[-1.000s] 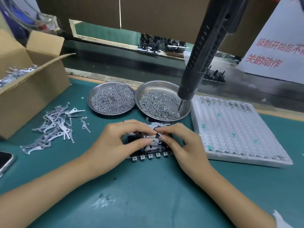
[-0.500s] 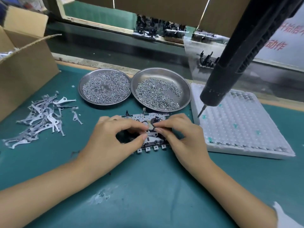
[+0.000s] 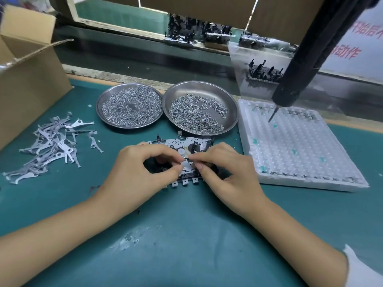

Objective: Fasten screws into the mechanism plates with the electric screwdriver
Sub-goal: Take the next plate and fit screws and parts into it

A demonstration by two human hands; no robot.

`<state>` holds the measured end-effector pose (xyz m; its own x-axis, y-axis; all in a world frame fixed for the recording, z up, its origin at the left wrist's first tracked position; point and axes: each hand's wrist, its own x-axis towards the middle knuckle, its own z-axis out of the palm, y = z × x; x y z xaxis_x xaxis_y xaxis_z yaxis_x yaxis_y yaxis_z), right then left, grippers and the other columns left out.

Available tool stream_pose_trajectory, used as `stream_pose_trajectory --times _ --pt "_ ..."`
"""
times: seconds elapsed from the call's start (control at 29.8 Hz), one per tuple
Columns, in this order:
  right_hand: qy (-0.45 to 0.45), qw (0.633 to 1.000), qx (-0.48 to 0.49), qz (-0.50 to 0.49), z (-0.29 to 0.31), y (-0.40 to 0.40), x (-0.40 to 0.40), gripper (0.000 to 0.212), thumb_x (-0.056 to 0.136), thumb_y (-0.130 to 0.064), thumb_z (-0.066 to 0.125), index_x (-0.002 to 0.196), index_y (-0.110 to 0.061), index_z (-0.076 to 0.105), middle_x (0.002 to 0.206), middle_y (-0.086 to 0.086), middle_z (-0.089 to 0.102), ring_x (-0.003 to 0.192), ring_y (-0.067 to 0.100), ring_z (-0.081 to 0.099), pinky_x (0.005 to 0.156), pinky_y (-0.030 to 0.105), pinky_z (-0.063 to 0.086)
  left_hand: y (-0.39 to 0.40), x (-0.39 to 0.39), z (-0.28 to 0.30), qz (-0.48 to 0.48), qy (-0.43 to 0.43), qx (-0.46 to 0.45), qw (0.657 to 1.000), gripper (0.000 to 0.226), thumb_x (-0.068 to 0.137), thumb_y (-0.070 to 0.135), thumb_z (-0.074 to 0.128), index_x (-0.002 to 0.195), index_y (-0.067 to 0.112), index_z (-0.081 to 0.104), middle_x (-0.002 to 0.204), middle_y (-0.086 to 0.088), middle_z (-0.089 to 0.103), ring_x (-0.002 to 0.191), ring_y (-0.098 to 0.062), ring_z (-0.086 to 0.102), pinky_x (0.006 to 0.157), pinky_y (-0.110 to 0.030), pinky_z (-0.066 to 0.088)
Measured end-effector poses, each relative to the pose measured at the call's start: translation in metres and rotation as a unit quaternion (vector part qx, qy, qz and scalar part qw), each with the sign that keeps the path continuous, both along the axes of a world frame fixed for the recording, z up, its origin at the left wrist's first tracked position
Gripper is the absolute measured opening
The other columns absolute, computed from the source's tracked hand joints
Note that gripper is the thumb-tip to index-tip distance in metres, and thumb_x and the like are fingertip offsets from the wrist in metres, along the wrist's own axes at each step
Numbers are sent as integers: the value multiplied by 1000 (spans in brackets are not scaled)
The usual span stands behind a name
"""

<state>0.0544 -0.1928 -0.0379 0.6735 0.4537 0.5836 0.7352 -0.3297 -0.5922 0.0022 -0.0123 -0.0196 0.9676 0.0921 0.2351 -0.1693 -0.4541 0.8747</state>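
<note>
Cardboard box (image 3: pixel 31 79) at left edge, flap open. Loose pile of small grey metal levers (image 3: pixel 49 148) on the green mat (image 3: pixel 186 245), left of centre. White foam tray (image 3: pixel 300 150) at right, a few teal bits in its cells. Conveyor belt (image 3: pixel 145 59) across the top, carrying dark assemblies (image 3: pixel 265 71). White sign with red characters (image 3: pixel 352 44) upper right.

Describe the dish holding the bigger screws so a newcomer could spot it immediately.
Start at the green mat, where two round steel dishes sit side by side just beyond the mechanism plate that both hands are working on. Take the right-hand dish, next to the white foam tray. Its screws are larger and heaped toward the near side, leaving bare metal at the back, while the left-hand dish holds finer pieces spread across it.
</note>
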Motion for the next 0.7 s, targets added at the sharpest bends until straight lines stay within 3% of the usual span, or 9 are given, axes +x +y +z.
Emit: stream_pose_trajectory --times 0.23,0.47,0.7 --pt "11 1000 -15 -6 3 -2 -1 17 80 -4 67 95 -10 75 77 -12 61 76 11 55 71 14 41 0 0 1 -8 10 -22 1000 18 72 13 77 74 30 73 69 11 68 64 -2 59 62 -8 42" --pt "20 999 -44 -11 -1 -6 -6 8 79 -10 72 86 -6 75 92 4 64 86 13 61 80 22 48 -3 -1 1 -10 15 -16 1000 22 73 11 76 83 30 73 71 13 69 71 -4 61 69 -9 43" --pt "-85 989 -118 -26 -4 -1 -9 10 85 -4 62 84 3 69 90 13 63 80 31 59 75 33 46 -2 2 0 -17 40 -42 998 24 73 11 76 88 30 72 71 11 71 68 2 60 72 -6 42"
